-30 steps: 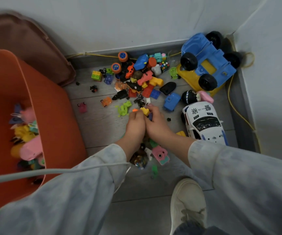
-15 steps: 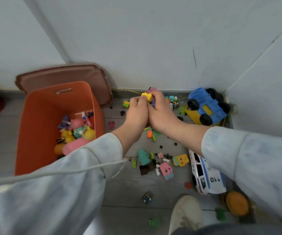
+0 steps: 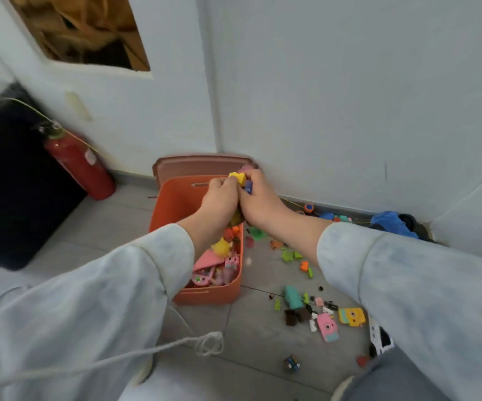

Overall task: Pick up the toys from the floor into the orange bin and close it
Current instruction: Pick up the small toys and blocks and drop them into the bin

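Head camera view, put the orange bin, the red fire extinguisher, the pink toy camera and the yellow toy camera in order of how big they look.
1. orange bin
2. fire extinguisher, though it stands farther off
3. pink toy camera and yellow toy camera, too alike to rank

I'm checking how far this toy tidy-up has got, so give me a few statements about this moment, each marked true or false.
1. The left hand and right hand, pressed together, hold small toys above the orange bin. True.
2. The lid sits closed on the bin. False: it leans against the wall behind the open bin.
3. A red fire extinguisher stands to the right of the bin. False: it is on the left.
4. A pink toy camera lies on the floor outside the bin. True.
5. The blue toy truck is inside the bin. False: it is on the floor by the wall.
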A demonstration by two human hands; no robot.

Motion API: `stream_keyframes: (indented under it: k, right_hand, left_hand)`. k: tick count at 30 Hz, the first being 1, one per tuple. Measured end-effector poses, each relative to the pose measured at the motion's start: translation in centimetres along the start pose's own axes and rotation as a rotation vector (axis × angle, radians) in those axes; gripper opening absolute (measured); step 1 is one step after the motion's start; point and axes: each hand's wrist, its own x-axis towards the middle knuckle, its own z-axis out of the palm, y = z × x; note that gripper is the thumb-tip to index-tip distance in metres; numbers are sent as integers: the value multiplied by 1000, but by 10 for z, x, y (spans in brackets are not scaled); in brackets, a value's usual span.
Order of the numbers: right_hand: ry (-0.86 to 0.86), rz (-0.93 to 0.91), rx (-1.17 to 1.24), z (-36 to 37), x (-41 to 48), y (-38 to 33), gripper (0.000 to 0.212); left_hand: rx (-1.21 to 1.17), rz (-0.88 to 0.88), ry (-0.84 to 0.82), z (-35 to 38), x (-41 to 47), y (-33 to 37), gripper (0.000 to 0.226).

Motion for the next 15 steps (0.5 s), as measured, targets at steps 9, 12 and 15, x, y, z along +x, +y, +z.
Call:
stream_keyframes:
  k: [9,12,15]
  right_hand:
    - [-204,-91,-218,48,7,2,50]
    - [-232,-101,-243,53,8,3,48]
    - [-252,-111,-266,55,10,4,41]
  left_hand:
    - [266,113,124,-80,17,-17,38]
    - [313,149,144,-93,22,-24,40]
    - [352,170,141,-100,22,-31,41]
